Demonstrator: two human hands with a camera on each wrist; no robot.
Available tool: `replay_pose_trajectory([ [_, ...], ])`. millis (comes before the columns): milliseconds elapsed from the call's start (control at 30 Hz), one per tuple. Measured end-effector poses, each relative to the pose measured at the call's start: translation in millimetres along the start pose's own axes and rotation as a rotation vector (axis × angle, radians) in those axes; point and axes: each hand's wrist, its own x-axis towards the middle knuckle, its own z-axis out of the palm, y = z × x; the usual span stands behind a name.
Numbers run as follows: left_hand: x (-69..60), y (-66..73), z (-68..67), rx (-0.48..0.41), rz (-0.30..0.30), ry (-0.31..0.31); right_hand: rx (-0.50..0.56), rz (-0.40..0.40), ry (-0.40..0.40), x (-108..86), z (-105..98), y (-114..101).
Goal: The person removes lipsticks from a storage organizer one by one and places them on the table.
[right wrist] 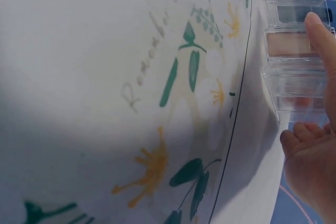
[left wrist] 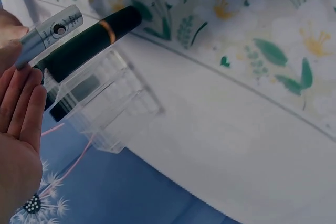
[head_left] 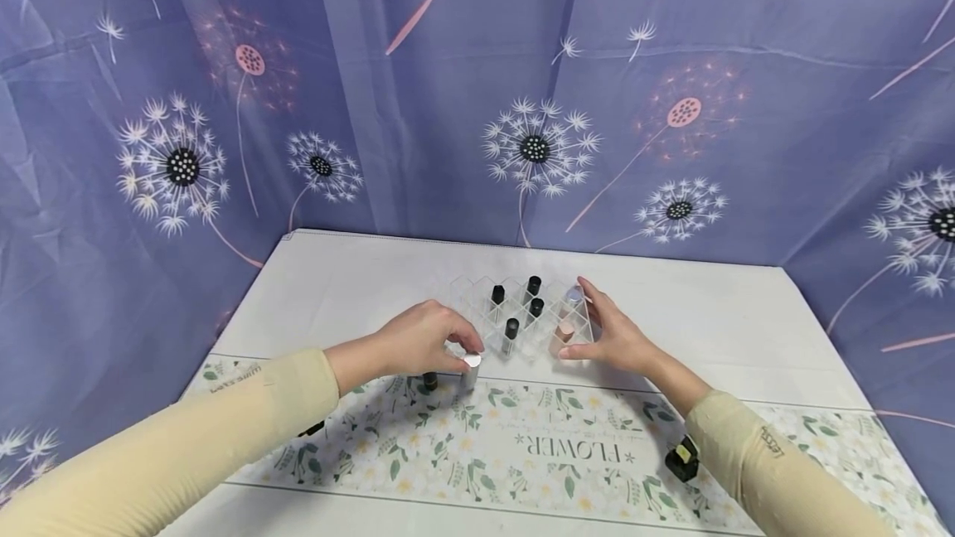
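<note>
Silver tube (head_left: pixel 470 375), upright and white on top, is in the person's left hand (head_left: pixel 422 338), just in front of the clear holder (head_left: pixel 464 292). From where I stand, the left thumb and fingertips pinch it near its top; I can't tell whether its bottom touches the table (head_left: pixel 709 297). The right hand (head_left: pixel 622 340) grips the right end of the holder, thumb against the front, fingers round at the back.

The holder sits on the white table and has several things standing in its slots. Four black-capped tubes (head_left: pixel 511 330) are spread across its middle, and toward the right end there's a pinkish tube (head_left: pixel 564 333), close to the thumb, with a pale lilac piece (head_left: pixel 574 297) behind it, by the fingers.

Just beside the silver tube, partly behind the left hand, is a dark tube (head_left: pixel 430 381) with a gold band. Near the right sleeve (head_left: pixel 768 462), a black item (head_left: pixel 682 460) with a yellow-green patch rests on the flowered strip (head_left: pixel 537 483). Another dark item (head_left: pixel 312 429) shows at the edge of the left sleeve (head_left: pixel 224 429), mostly hidden.
</note>
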Motion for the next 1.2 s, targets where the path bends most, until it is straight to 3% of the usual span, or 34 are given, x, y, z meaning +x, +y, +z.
replay_pose_trajectory([
  [333,-1.7,-10.0,15.3,0.007,0.023,0.056,-0.002,-0.001,0.002,0.0,0,0],
  [633,-4.0,-10.7,20.8,0.016,-0.002,0.038,0.001,-0.004,0.003,0.9,1,1],
  [1000,-7.1,-9.9,15.3,-0.005,-0.024,0.031,-0.006,0.0,0.002,0.2,2,0],
  [1200,-6.4,-9.2,1.7,-0.023,-0.04,0.04,-0.001,-0.001,0.002,0.5,1,1],
])
